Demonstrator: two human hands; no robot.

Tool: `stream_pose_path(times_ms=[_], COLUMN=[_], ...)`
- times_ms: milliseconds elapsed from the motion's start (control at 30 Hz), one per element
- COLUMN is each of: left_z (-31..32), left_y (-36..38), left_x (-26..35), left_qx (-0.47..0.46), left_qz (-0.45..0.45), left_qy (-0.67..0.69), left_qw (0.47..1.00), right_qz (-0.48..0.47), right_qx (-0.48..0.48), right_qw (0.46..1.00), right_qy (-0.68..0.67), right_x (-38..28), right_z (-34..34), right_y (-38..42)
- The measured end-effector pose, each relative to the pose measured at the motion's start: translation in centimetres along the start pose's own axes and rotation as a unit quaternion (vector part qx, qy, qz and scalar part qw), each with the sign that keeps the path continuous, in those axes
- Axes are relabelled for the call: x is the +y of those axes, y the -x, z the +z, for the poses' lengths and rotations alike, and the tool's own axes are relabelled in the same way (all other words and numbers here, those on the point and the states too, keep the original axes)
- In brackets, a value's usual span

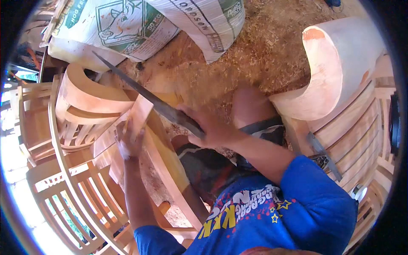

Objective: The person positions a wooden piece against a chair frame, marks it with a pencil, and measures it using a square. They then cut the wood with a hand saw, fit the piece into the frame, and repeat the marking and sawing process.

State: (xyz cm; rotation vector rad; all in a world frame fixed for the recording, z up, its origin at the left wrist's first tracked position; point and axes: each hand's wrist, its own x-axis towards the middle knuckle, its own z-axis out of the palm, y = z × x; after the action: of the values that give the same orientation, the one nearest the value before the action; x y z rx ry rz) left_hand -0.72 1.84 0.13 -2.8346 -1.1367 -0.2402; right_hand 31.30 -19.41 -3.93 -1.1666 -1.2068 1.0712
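My right hand (216, 127) is closed around the handle of a long, dark, tapering handsaw (140, 88). Its narrow tip points up and to the left; I cannot make out teeth. The blade crosses the upper end of a pale wooden piece (142, 109). My left hand (129, 138) grips that piece from below, its fingers slightly blurred. Beneath and beside the piece runs a long wooden beam (168, 163), part of a chair-like frame. A curved wooden armrest (91, 91) rises just beyond my left hand.
Slatted wooden chairs (63, 204) crowd the left side. On the right stands another slatted seat with a large scrolled arm (321, 85); a metal hand plane (325, 157) lies on it. Printed white sacks (127, 29) sit at the top. Sawdust covers the floor (263, 46).
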Motion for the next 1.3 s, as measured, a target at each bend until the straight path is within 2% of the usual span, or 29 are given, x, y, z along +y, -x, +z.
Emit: stream_pose_path(times_ms=[33, 133, 233, 333, 467, 533, 633, 733, 833, 933, 1033, 1100, 1200, 1300], left_z=[0.2, -0.4, -0.8, -0.9, -0.6, -0.8, -0.9, -0.9, -0.7, -1.2, -1.8, -1.7, -1.7, -1.4], left_y=[-0.2, -0.4, -0.5, -0.5, -0.4, -0.6, -0.5, -0.6, -0.4, -0.4, -0.5, -0.5, -0.6, -0.5], left_x=[0.1, 0.9, 1.6, 1.8, 1.4, 1.9, 1.6, 1.3, 1.3, 1.7, 2.1, 2.2, 2.4, 2.4], left_qx=[0.001, 0.013, 0.006, 0.01, 0.023, 0.017, 0.019, 0.022, 0.005, -0.012, -0.007, 0.007, 0.018, 0.012], left_qz=[-0.002, 0.007, -0.021, -0.026, -0.003, -0.019, -0.009, 0.011, -0.015, -0.044, -0.032, -0.029, -0.034, -0.047], left_qy=[-0.008, 0.018, 0.043, 0.068, 0.029, 0.051, 0.052, 0.002, 0.057, 0.045, 0.049, 0.053, 0.048, 0.041], left_qw=[1.0, 1.0, 0.999, 0.997, 0.999, 0.998, 0.998, 1.0, 0.998, 0.998, 0.998, 0.998, 0.998, 0.998], right_qz=[-0.037, -0.056, 0.043, 0.01, -0.065, -0.055, 0.019, -0.091, 0.013, 0.038, 0.042, 0.042, 0.071, 0.027], right_qx=[0.022, 0.041, -0.028, 0.005, 0.038, 0.019, 0.011, 0.063, 0.007, 0.008, 0.011, 0.02, 0.037, 0.066], right_qw=[0.998, 0.997, 0.998, 1.0, 0.996, 0.998, 0.997, 0.991, 1.0, 0.997, 0.999, 0.999, 0.996, 0.997], right_qy=[0.049, 0.035, -0.024, 0.017, 0.039, 0.003, -0.077, 0.079, 0.002, -0.059, 0.005, -0.025, 0.046, 0.026], right_x=[0.2, -0.1, -1.6, 0.3, 1.9, 1.0, 1.0, 2.7, 1.7, 1.4, 0.3, 0.0, 0.5, 1.1], right_z=[0.0, 0.4, -0.1, 0.8, 0.7, 0.4, 1.1, 0.8, -0.3, 0.2, -0.1, 0.0, -0.3, -0.3], right_y=[0.9, 1.5, -1.9, -0.4, 2.6, 1.3, -1.1, 2.9, 5.4, 2.5, 0.9, 1.9, 3.4, 3.1])
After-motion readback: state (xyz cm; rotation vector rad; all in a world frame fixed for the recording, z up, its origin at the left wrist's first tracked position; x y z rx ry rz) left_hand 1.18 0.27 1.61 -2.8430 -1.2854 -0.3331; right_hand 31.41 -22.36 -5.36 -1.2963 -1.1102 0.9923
